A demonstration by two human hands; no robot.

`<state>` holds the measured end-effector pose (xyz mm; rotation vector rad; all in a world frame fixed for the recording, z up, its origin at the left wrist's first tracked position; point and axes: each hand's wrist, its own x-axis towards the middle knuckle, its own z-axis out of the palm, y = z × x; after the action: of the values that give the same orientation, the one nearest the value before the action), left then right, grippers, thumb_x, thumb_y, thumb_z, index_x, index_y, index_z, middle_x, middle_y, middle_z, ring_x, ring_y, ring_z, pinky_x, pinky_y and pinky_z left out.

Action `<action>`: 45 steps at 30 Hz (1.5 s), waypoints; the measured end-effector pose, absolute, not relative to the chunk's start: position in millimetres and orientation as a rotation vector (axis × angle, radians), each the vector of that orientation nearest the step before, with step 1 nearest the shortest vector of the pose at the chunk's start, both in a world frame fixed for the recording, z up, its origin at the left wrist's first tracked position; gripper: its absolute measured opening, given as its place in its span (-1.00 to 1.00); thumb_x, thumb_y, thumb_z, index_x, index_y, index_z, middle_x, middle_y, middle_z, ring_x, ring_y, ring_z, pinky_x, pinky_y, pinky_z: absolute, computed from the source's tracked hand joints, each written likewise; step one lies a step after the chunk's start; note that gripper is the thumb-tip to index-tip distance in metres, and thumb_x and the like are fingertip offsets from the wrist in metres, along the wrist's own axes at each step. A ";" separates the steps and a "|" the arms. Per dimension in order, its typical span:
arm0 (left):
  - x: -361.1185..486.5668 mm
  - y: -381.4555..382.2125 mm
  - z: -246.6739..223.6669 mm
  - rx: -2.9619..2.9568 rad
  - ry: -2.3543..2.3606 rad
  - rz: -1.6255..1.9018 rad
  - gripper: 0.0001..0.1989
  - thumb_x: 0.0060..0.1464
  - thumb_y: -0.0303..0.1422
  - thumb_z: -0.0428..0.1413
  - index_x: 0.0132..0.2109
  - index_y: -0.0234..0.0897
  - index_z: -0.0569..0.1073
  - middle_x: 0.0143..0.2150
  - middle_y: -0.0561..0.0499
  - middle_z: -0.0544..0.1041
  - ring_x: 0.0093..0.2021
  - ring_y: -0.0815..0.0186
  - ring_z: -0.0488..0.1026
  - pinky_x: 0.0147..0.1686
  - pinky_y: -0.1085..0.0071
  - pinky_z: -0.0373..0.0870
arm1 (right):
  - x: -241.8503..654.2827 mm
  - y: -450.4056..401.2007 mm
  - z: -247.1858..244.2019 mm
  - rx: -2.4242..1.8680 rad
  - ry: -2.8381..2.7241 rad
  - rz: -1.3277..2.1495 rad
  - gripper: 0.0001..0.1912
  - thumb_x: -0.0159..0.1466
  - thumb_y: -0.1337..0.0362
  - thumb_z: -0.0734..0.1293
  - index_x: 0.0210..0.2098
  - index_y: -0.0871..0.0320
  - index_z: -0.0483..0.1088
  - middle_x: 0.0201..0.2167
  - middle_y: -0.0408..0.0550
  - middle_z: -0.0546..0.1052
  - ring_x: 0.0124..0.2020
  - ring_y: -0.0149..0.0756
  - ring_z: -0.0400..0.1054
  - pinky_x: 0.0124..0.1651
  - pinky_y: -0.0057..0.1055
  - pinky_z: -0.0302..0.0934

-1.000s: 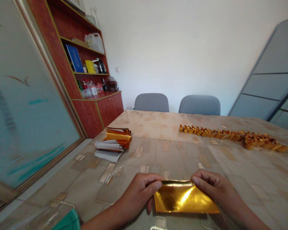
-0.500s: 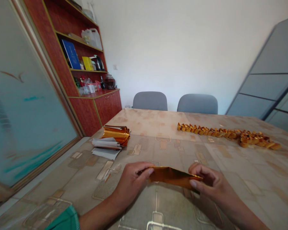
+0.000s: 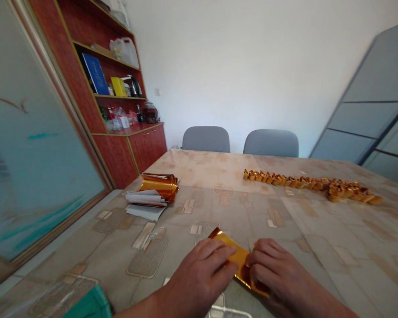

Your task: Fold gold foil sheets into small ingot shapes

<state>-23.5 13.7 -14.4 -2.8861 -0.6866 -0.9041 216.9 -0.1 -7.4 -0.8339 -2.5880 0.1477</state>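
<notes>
A folded strip of shiny gold foil paper (image 3: 239, 253) lies slantwise low over the near part of the table, between my hands. My left hand (image 3: 207, 269) covers its left part, with the thumb and fingers closed on the foil. My right hand (image 3: 278, 269) has its fingers curled over the right part, pinching it. Both hands hide some of the paper and most of its near edge.
A stack of gold foil sheets (image 3: 161, 187) and grey-white paper sheets (image 3: 146, 204) lie at the table's left. A long row of folded gold foil pieces (image 3: 305, 182) runs along the right. Two grey chairs (image 3: 205, 139) stand behind the patterned tabletop (image 3: 199, 172).
The foil paper has come down toward the table and turned aslant, its gold face now upward. Both hands have moved closer together and now bear on it from above.
</notes>
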 end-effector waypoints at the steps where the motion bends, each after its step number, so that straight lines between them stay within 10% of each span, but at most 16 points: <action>1: -22.9 13.9 -19.9 -2.891 -0.673 -0.866 -0.82 0.38 -0.39 0.01 -0.03 -0.33 0.48 0.00 -0.08 0.57 -0.04 0.21 0.47 0.03 0.27 0.43 | 217.9 -2.7 -7.2 -0.841 -2.609 0.165 -0.82 0.23 0.53 0.20 -0.33 0.11 0.27 -0.31 -0.11 0.49 -0.27 -0.25 0.26 -0.14 -0.29 0.14; 5: -23.4 12.9 -37.3 -2.966 -0.628 -0.695 -0.87 0.36 -0.37 0.05 -0.14 -0.30 0.47 -0.22 0.00 0.56 -0.24 0.25 0.48 -0.24 0.36 0.44 | 223.6 -13.5 -2.8 -0.891 -2.666 0.262 -0.78 0.19 0.56 0.20 -0.34 0.10 0.29 -0.32 -0.12 0.52 -0.27 -0.27 0.31 -0.14 -0.29 0.16; 9: -22.0 7.5 -39.2 -2.986 -0.684 -0.570 -0.94 0.30 -0.38 0.12 -0.12 -0.27 0.44 -0.20 0.00 0.54 -0.22 0.23 0.46 -0.24 0.34 0.42 | 226.2 -17.1 2.8 -0.968 -2.629 0.451 -0.76 0.15 0.57 0.23 -0.34 0.10 0.31 -0.32 -0.13 0.54 -0.27 -0.27 0.34 -0.13 -0.29 0.19; 15: -21.4 5.0 -39.5 -2.969 -0.637 -0.513 -0.50 0.13 -0.10 0.26 0.14 -0.16 0.36 -0.07 -0.07 0.53 -0.13 0.09 0.48 -0.21 0.24 0.43 | 236.6 -13.0 4.5 -0.995 -2.528 0.705 -0.78 0.25 0.53 0.28 -0.28 0.07 0.39 -0.22 -0.15 0.58 -0.16 -0.29 0.40 -0.06 -0.31 0.21; 22: -24.1 -0.7 -46.1 -2.996 -0.681 -0.578 -0.64 0.16 -0.22 0.22 0.06 -0.18 0.41 -0.07 -0.04 0.54 -0.15 0.14 0.48 -0.19 0.28 0.42 | 249.8 -11.2 -2.3 -1.073 -2.355 0.851 -0.85 0.39 0.33 0.27 -0.26 0.07 0.48 -0.32 -0.09 0.55 -0.22 -0.25 0.41 -0.13 -0.30 0.25; 36: -23.5 25.2 -21.0 -2.993 -0.690 -0.764 -0.77 0.42 -0.43 -0.09 -0.08 -0.25 0.47 -0.18 0.01 0.57 -0.14 0.25 0.46 0.10 0.17 0.27 | 264.2 13.3 -10.1 -1.012 -2.157 0.557 -0.88 0.30 0.34 0.32 -0.36 0.06 0.46 -0.34 -0.07 0.59 -0.25 -0.22 0.45 0.07 -0.10 0.25; 45: -22.4 8.4 -30.1 -2.883 -0.606 -0.656 -0.79 0.39 -0.40 -0.02 -0.24 -0.28 0.44 -0.38 0.03 0.45 -0.37 0.29 0.34 -0.36 0.34 0.25 | 255.1 7.8 -1.8 -1.189 -2.210 0.162 -0.73 0.26 0.53 0.20 -0.30 0.08 0.46 -0.22 0.02 0.58 -0.18 -0.15 0.38 -0.12 -0.20 0.25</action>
<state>-22.4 8.4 -30.1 -2.8834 -0.6059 -0.6555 255.1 7.8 -1.8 -1.1894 -2.2097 0.1625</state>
